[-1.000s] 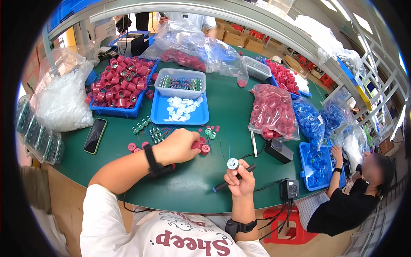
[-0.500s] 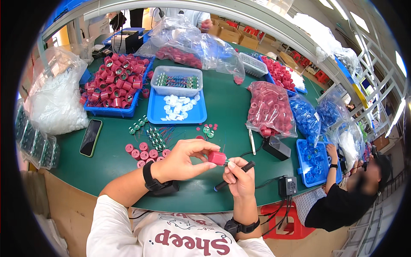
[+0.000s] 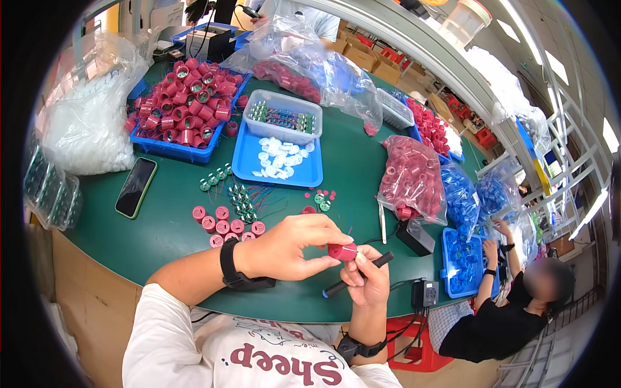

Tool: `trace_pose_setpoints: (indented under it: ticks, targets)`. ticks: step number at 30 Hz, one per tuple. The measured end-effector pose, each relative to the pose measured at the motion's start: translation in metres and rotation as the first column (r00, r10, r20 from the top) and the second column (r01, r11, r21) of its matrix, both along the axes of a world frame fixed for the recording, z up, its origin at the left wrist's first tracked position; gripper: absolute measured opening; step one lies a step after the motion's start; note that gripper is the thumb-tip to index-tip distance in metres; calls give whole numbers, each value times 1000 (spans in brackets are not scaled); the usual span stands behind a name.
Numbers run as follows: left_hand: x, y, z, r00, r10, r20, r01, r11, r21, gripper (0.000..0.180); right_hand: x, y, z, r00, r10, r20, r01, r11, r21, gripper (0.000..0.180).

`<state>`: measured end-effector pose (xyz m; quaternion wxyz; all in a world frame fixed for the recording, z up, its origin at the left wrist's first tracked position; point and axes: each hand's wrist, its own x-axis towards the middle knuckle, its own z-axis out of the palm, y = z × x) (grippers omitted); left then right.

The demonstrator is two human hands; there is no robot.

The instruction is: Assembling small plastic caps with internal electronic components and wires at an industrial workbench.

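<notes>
A small dark red plastic cup [image 3: 343, 251] is pinched between the thumb and fingers of my left hand [image 3: 301, 249]. My right hand [image 3: 367, 279] has its thumb and forefinger up against the cup's right end. The same hand also grips a black pen-like tool [image 3: 337, 288] with a blue end, which slants across the palm. A thin wire stands up behind the cup. To the left of my left hand several pinkish-red caps [image 3: 222, 227] stand in a group, beside a cluster of small green circuit boards [image 3: 243, 205] with wires.
Beyond lie a blue tray [image 3: 284, 176] with white discs, a clear tub [image 3: 314, 127] of boards, and a bin [image 3: 187, 152] of red cups. Tweezers [image 3: 382, 223], a bag of red cups [image 3: 412, 178] and a phone [image 3: 136, 187] surround my hands. A co-worker [image 3: 501, 310] sits at right.
The green part between the cup and my right fingers no longer shows; my right thumb now meets the cup's end. The whole view has shifted slightly. The co-worker's second hand has come into sight.
</notes>
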<state>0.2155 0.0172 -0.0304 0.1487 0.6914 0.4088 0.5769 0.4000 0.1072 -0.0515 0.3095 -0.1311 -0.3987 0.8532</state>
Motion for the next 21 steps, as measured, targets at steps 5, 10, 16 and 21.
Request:
trace_pose_setpoints:
  ticks: [5,10,16,21]
  targets:
    - [7,-6,-3,999,14,36,-16,998,54,38,-5,3,-9,972,195,-133,-213,969,-129,14]
    - [18,-16,4,991,101,92,-113,985,131,36,-13,-5,-21,990,22,-138,-22,1000,1,12]
    - [24,-28,9,988,143,59,-151,976,159,26,-21,-4,-28,981,6,-193,23,988,151,8]
    - [31,-32,7,970,242,24,-241,948,209,24,-15,16,-50,946,202,-253,-158,970,185,4]
